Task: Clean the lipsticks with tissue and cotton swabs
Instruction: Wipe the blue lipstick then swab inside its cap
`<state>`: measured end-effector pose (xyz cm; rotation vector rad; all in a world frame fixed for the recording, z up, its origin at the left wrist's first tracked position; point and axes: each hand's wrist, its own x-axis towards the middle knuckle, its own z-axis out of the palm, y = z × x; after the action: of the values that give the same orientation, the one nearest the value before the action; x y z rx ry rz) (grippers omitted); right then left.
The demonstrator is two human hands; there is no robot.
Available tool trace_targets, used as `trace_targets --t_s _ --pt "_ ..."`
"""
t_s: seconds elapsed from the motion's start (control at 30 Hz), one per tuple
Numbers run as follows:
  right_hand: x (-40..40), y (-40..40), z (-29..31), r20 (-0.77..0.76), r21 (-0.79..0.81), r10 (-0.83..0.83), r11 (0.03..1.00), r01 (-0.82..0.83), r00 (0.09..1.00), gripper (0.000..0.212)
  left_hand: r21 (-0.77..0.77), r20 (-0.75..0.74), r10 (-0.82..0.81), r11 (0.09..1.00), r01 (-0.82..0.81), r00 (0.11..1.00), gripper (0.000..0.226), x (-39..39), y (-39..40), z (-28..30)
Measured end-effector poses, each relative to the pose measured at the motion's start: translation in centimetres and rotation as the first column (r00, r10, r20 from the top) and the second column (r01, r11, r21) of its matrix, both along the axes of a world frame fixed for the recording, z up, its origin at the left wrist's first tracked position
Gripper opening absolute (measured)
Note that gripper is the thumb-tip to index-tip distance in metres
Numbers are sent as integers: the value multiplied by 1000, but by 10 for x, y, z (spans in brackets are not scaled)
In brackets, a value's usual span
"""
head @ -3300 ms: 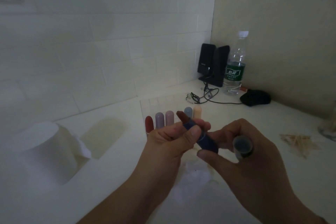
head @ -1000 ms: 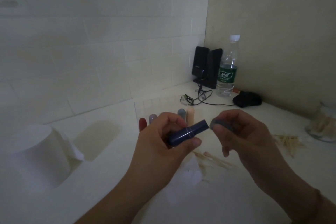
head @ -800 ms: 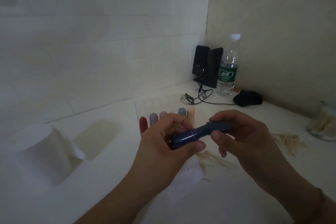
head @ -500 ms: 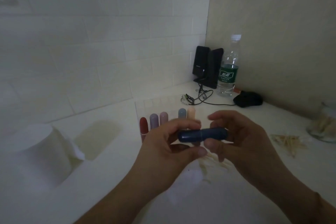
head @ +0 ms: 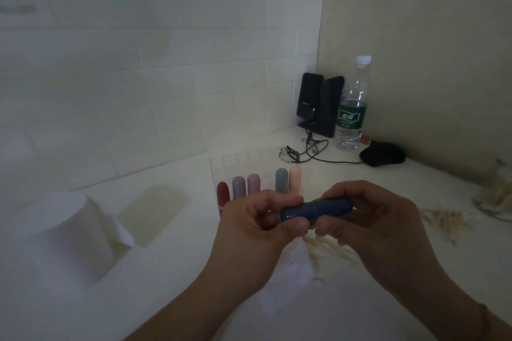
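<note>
Both hands hold one dark blue lipstick tube (head: 317,210) level above the white counter (head: 177,279), its cap closed onto the body with only a thin seam showing near the middle. The left hand (head: 257,232) curls round the tube's left end, the thumb pressed beneath it and the fingers folded over the top; the right hand (head: 379,227) wraps the right end, fingers arched over and the thumb under, so neither hand is spread. Just behind the grip stands a clear organiser (head: 243,166) with a row of capped lipsticks (head: 281,181) in red, lilac, pink, grey-blue and peach. Directly below the hands lies a crumpled tissue (head: 293,268), and loose cotton swabs (head: 329,248) are scattered under and to the right of the right hand. Far left of the grip sits a toilet paper roll (head: 66,232); well behind, in the corner, are two black speakers (head: 318,102), a water bottle (head: 353,108) and a black mouse (head: 382,156). A second ago the right hand held the cap apart from the tube's end; now the cap is seated and the tube has come level between the two hands.
</note>
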<state>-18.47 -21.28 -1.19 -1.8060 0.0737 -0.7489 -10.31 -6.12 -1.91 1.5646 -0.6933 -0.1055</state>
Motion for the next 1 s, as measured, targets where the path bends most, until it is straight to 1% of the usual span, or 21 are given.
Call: trace_targets --t_s 0.17,0.27,0.33,0.37,0.4,0.43,0.47,0.5,0.57,0.63,0.67,0.7,0.77,0.8,0.9,1.0 --pt "0 1 -3 -7 -14 27 1000 -28 1000 33 5 10 -11 1000 11 1000 32 -1 -2 -1" --pt "3 5 -4 21 93 31 995 -33 999 32 21 55 -20 1000 19 998 27 0 -4 2" --pt "8 6 -5 29 205 26 978 -32 999 42 51 101 -46 998 41 994 29 1 -3 5" --pt "9 5 -5 32 256 14 966 -22 999 47 98 153 -52 994 38 987 33 3 -2 6" --pt "10 3 -4 39 293 -5 956 -6 999 50 158 245 -43 987 4 968 39 7 0 6" --pt "11 1 -3 47 303 -34 953 18 998 51 206 359 -15 976 -63 933 46 13 3 6" --pt "13 -1 -1 44 268 -69 962 55 997 51 217 461 37 964 -153 887 51 19 6 6" --pt "15 -2 2 30 181 -109 978 102 994 50 199 535 111 947 -252 838 52 26 9 5" --pt "25 -3 7 -3 -92 -185 979 184 983 51 134 619 261 894 -427 741 51 38 11 1" --pt "39 0 15 -11 -390 -224 898 202 975 49 123 655 345 829 -546 672 56 48 13 -6" --pt "47 2 19 -9 -499 -231 844 196 973 46 153 664 351 801 -579 661 61 52 13 -10" --pt "57 3 23 -8 -571 -234 800 188 972 43 200 665 341 776 -598 665 67 55 12 -13" --pt "74 4 29 -22 -647 -230 745 162 973 40 273 658 331 732 -624 676 75 60 11 -17" --pt "82 3 31 -40 -683 -226 718 139 973 40 282 660 338 716 -639 671 74 61 11 -19" --pt "98 2 33 -104 -781 -222 621 58 969 39 241 670 390 691 -682 632 59 68 11 -23" --pt "102 0 27 -95 -830 -215 557 42 972 38 310 618 368 697 -646 694 65 75 13 -25"
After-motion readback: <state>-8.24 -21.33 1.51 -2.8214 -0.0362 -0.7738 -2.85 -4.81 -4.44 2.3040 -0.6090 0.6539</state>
